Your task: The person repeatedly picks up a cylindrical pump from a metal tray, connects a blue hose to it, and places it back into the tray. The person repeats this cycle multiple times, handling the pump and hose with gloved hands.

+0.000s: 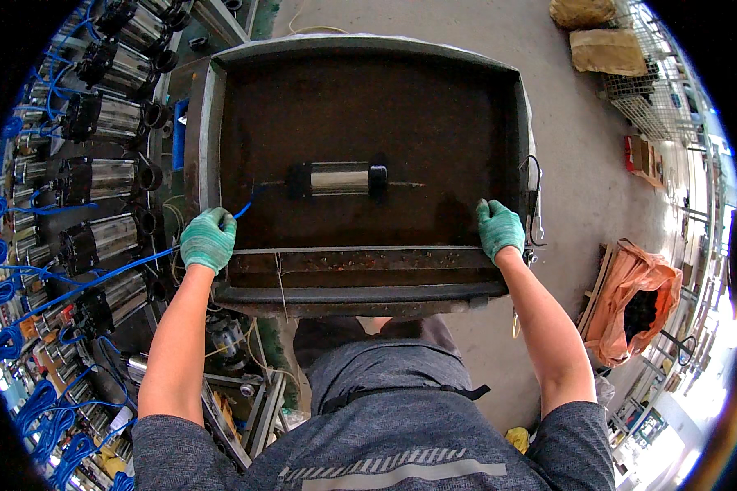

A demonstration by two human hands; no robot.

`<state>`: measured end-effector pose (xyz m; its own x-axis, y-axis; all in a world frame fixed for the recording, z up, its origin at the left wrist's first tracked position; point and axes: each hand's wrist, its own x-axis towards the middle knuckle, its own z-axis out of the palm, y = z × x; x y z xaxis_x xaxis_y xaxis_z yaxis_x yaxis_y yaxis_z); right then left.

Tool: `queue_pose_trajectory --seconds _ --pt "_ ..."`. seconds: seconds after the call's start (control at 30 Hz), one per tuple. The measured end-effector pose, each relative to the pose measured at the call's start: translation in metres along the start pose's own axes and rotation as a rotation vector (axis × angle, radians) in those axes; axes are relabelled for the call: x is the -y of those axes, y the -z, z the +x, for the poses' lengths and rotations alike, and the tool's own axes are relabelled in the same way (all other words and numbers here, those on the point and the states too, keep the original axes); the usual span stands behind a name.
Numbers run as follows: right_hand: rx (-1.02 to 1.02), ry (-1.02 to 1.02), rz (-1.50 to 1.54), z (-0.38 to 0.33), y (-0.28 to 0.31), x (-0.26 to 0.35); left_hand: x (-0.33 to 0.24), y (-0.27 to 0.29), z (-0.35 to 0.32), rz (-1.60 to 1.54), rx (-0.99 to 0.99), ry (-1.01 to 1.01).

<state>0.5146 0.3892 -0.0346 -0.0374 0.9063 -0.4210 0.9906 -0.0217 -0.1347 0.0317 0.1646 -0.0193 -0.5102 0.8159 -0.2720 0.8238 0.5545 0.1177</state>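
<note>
We log the wearer's dark grey shirt (pixel 360 385) at the bottom of the frame, a pale stripe (pixel 405 475) across it. Both forearms reach upward from there, each ending in a green-gloved hand. Left hand (pixel 209 239), left of centre: fingers folded over the left rim of a metal tank (pixel 364 293); a blue cable (pixel 110 280) passes at this hand, though we cannot tell whether the fingers pinch it. Right hand (pixel 499 229), right of centre: closed over the opposite rim, near the lower right corner. A narrow crossbar (pixel 352 249) spans the tank between the hands.

Beyond the bar, at mid-frame, we note a cylindrical motor (pixel 340 182) lying sideways inside the tank, silver in the middle, black at both ends, a thin shaft pointing right. The blue cable runs toward its left end. Neither hand touches it.

Farther out, we record similar cylinders (pixel 102 180) in a row along the left side, an orange sack (pixel 630 303) with dark contents at right, and a wire basket (pixel 643 114) at upper right beside brown bundles (pixel 606 53).
</note>
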Motion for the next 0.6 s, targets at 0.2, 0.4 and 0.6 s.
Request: queue_pose_trajectory --seconds 0.2,0.4,0.6 --pt "0.000 -0.001 -0.008 0.0006 -0.0010 -0.0009 -0.0019 0.0019 0.0000 0.009 0.010 0.001" --pt "0.007 -0.008 0.001 -0.0012 0.0015 0.0020 -0.0005 0.0002 0.0001 0.006 0.008 0.005" --pt "0.003 -0.003 0.004 -0.0007 0.0013 0.0013 0.0004 -0.0004 0.0005 -0.006 0.005 -0.001"
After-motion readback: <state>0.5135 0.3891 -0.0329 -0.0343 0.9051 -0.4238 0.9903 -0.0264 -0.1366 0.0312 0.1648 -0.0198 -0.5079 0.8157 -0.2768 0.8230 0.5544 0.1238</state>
